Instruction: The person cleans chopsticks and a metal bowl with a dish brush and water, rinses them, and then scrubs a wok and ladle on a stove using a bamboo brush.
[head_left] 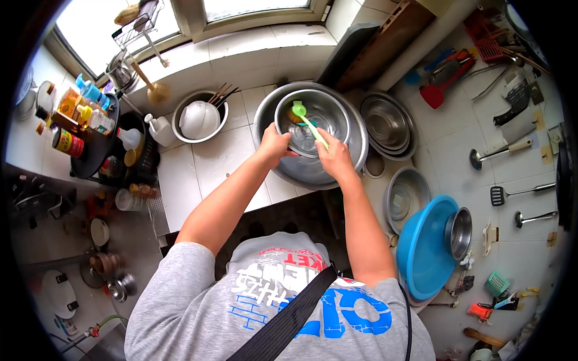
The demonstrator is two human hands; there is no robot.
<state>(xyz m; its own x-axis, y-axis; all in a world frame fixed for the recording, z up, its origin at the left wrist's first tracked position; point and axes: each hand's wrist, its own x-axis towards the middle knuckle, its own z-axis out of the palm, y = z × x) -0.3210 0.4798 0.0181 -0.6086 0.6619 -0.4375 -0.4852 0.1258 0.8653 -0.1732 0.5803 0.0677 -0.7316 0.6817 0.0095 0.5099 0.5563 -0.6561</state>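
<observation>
My left hand [275,146] grips the near-left rim of a metal bowl [328,106], its fingers partly hidden beneath. The bowl sits inside a larger metal basin [265,108]. A green-handled brush [314,130] is in my right hand [335,155], at the bowl's near-right rim, and its green head reaches into the left part of the bowl. Something orange-brown and a bit of teal lie under the brush head, too small to make out.
A metal bowl [176,123] with white bowls and chopsticks stands left on the tiled counter [177,186]. Nested metal basins [412,135] and a blue basin [421,253] are at the right. Bottles crowd a black rack [90,162]; utensils hang on the right wall.
</observation>
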